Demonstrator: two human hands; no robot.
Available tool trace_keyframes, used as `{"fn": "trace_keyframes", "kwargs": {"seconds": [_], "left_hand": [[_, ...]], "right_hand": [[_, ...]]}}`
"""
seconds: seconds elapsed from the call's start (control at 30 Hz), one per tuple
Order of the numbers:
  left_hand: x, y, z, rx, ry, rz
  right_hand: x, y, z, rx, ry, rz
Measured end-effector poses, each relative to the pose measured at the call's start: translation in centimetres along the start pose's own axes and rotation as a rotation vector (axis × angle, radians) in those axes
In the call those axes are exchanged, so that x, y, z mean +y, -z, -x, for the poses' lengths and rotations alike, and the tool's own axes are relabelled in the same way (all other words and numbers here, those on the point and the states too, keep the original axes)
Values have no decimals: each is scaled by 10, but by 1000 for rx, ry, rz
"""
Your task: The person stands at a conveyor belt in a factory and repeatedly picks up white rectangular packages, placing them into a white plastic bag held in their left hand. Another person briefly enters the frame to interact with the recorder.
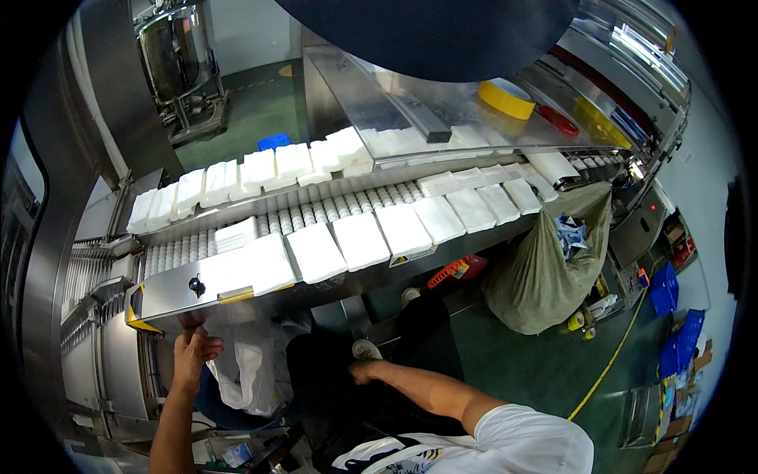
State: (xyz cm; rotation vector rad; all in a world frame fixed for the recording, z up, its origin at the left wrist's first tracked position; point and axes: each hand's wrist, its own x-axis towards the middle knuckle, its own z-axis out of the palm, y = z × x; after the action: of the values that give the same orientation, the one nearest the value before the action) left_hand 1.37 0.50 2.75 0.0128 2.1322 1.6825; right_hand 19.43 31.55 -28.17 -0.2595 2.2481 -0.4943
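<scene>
My left hand [194,352] is just below the front edge of the steel conveyor, near its left corner, fingers apart and holding nothing. A white plastic bag [257,359] hangs beside it. My right hand [365,371] rests low by my dark-clothed leg; its fingers are mostly hidden. Before me, a row of flat white folded sheet stacks [316,253] lies along the conveyor's front ledge. Another row of white stacks [257,170] lines the far ledge. Between them runs a bed of white rollers [320,212], carrying one small white stack [236,235] toward the left.
A steel cover [355,87] holds a yellow tape roll [506,99] and a red ring-shaped item [558,120]. An olive sack [545,272] with waste hangs at the right. Blue bins [681,341] stand farther right, and a steel tank [175,59] at the back left.
</scene>
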Motion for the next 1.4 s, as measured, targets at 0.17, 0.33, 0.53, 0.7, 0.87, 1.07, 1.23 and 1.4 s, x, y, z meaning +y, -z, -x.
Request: {"fn": "trace_keyframes", "kwargs": {"seconds": [0.17, 0.33, 0.53, 0.7, 0.87, 1.07, 1.23, 1.4], "left_hand": [[3, -3, 2, 12, 7, 1], [2, -1, 4, -25, -13, -21], [8, -4, 3, -43, 13, -34], [-1, -3, 1, -138, 45, -45], [1, -7, 2, -135, 51, -44], [-3, -8, -1, -124, 22, -44], [-8, -1, -4, -39, -15, -22], [3, -9, -6, 14, -5, 13]], "right_hand": [[4, -7, -4, 21, 47, 60], [0, 3, -7, -163, 6, 82], [30, -36, -36, 104, 81, -45], [28, -38, -40, 138, 91, 14], [31, -41, -42, 141, 75, -14], [26, -30, -30, 132, 98, -3], [9, -9, -9, 75, 24, -32], [0, 10, 16, -16, 14, 12]]}}
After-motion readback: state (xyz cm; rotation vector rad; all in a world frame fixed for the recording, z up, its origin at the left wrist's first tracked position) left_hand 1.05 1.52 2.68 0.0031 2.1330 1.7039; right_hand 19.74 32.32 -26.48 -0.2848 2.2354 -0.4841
